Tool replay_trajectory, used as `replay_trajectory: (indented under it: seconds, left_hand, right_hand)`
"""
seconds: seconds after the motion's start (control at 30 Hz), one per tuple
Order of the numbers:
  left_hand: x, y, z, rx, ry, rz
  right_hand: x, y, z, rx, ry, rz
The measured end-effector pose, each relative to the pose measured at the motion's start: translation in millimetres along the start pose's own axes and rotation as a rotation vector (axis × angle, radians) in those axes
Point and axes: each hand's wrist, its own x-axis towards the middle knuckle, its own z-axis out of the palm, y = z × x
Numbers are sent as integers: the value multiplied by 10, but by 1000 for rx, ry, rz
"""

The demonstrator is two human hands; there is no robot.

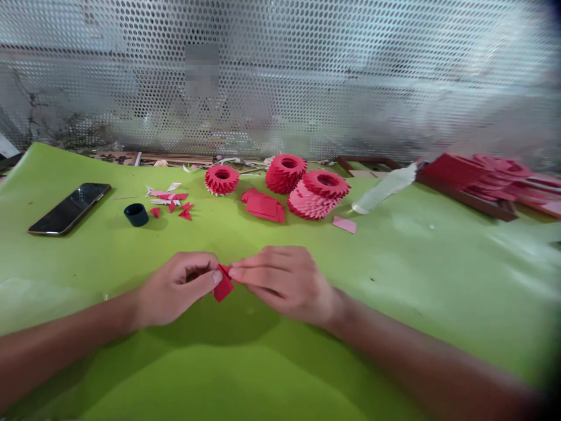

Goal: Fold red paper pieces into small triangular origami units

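Note:
Between my two hands, above the green tabletop, is a small piece of red paper [224, 287], partly folded. My left hand [179, 286] pinches its left side between thumb and fingers. From the other side, my right hand [289, 280] grips the paper's upper right edge with closed fingertips. Beyond the hands lies a stack of red paper pieces [263, 206]. Near it stand a red ring of folded paper [222, 180], a taller red one [280, 178], and a red-and-pink one [313, 202] that leans. Small folded red and pink triangles [186, 211] lie loose at left.
A phone [70, 209] and a dark round cap [136, 215] are on the left. To the right are a whitish bottle [385, 188], a pink paper slip [344, 224] and a brown tray [464, 196] with red and pink paper. A perforated metal panel [280, 76] rises behind.

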Motion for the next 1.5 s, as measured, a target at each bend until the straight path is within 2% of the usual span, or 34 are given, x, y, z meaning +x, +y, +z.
replay_trajectory:
  seconds: [0.07,0.27,0.43,0.5,0.57,0.63,0.7,0.8,0.97,1.13,1.37,1.5]
  left_hand:
    - [-3,-8,0,-5,-5,-3]
    - [6,6,4,44,-8,11]
    - [24,24,15,136,18,54]
    - [20,11,17,146,35,98]
    - [15,-3,16,161,51,130]
    - [16,-5,16,192,66,153]
    - [22,9,20,224,70,175]
    - [34,41,29,260,69,215]
    - [39,76,29,325,77,264]
    - [25,93,19,368,52,254]
    - [26,101,13,428,95,325]
    - [30,70,3,439,111,405]
  right_hand:
    - [-12,2,-19,-51,-46,-43]
    - [-20,-42,-80,-125,-199,73]
    - [-33,-32,-53,-138,-176,-33]
    - [-39,-25,-15,12,-127,49]
    - [-28,-34,17,225,-98,260]
    - [8,-62,32,386,-150,480]
    - [58,-103,33,482,-243,637]
    - [115,-153,27,534,-297,765]
    - [106,-145,51,764,-295,900]
    - [86,-109,92,930,-258,964]
    - [130,-151,65,856,-180,965]
    - [119,-140,56,811,-201,944]
